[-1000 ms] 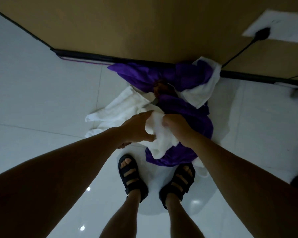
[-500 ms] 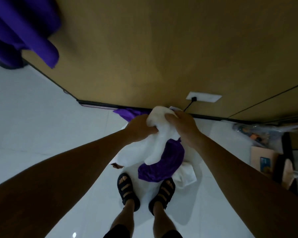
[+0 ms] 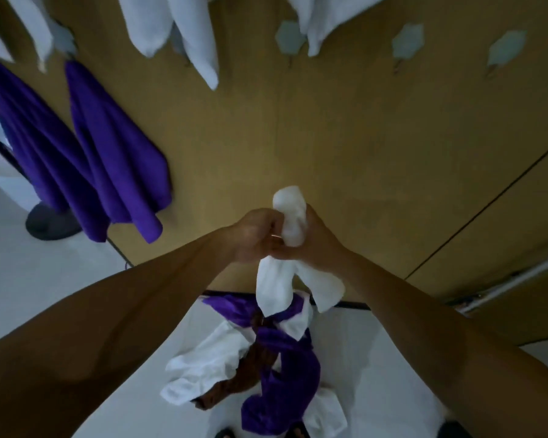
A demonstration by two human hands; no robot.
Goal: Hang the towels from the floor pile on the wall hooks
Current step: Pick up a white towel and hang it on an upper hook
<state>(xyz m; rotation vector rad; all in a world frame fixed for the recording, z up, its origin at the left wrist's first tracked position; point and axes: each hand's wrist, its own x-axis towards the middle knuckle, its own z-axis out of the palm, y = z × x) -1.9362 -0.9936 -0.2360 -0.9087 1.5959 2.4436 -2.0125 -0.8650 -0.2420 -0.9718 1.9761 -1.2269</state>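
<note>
A white towel (image 3: 293, 222) is bunched between my two hands in front of the tan wall (image 3: 345, 137). My left hand (image 3: 255, 235) grips its left side and my right hand (image 3: 317, 245) grips its right side; two ends of it hang down below my fists. On the floor beneath lies the pile (image 3: 279, 368) of purple, white and brown towels. Bare grey hooks (image 3: 407, 44) sit on the wall at the upper right. White towels (image 3: 184, 36) hang along the top and two purple towels (image 3: 108, 159) hang at the left.
A dark round stand base (image 3: 49, 224) rests on the white floor at the left. A black baseboard (image 3: 342, 303) runs along the wall's foot. My sandalled feet (image 3: 295, 433) show at the bottom edge beside the pile.
Both hands have lifted the white towel from the floor pile up to chest height. My view has tilted up, bringing the hooks and hung towels into sight.
</note>
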